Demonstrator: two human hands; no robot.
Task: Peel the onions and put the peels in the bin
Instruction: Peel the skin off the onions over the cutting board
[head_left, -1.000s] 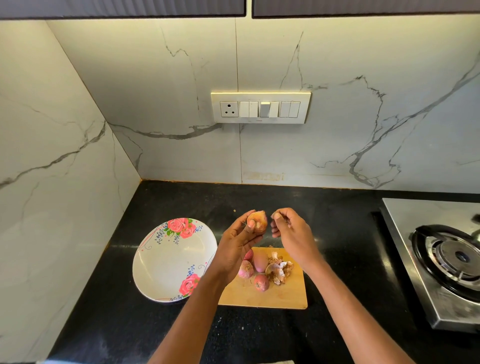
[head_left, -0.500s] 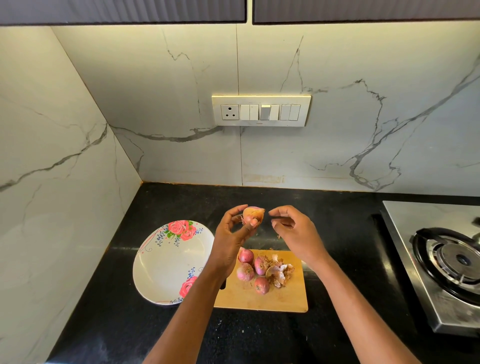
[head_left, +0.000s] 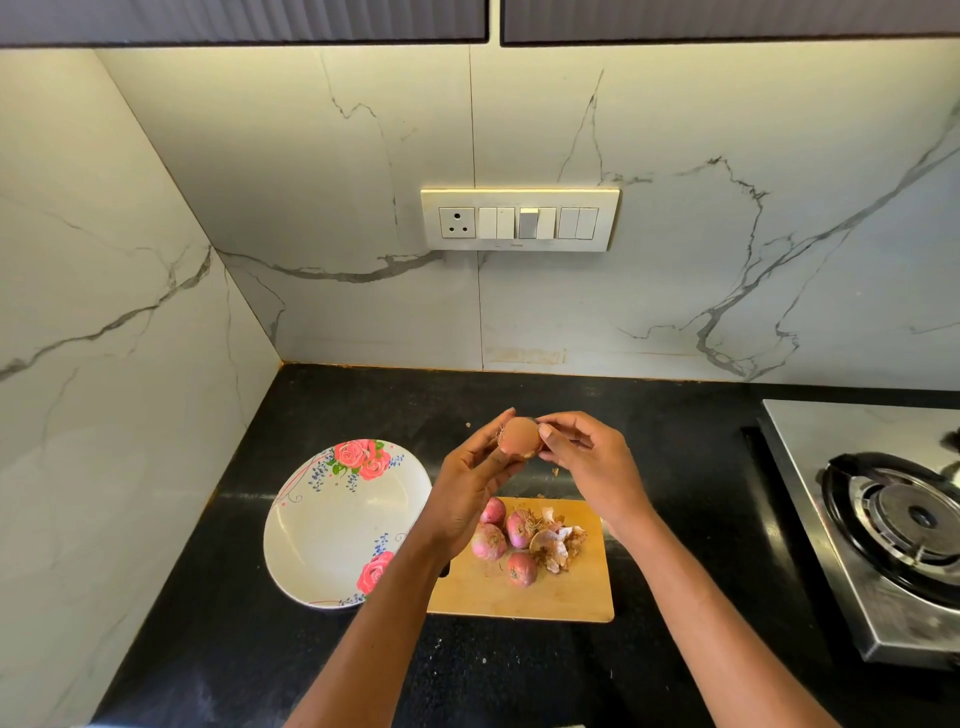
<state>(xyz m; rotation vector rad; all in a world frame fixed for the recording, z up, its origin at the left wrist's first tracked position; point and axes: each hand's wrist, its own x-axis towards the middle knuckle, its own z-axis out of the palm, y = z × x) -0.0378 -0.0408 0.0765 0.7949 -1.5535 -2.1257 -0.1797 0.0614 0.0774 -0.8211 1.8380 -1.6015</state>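
Observation:
My left hand (head_left: 470, 483) grips a small onion (head_left: 518, 435) with brown skin, held up above the far edge of the wooden cutting board (head_left: 524, 597). My right hand (head_left: 587, 462) pinches at the onion's right side with thumb and fingertips. On the board lie several small pink onions (head_left: 488, 540) and a heap of dry peels (head_left: 558, 543) to their right. No bin is in view.
A white plate with rose prints (head_left: 332, 530) sits left of the board on the black counter (head_left: 234, 649). A steel gas stove (head_left: 893, 519) stands at the right. Marble walls close the back and left; a switch panel (head_left: 519, 219) is on the back wall.
My right hand has closed the small gap and now touches the onion. My left hand has turned the onion a little. Both hands stay above the board.

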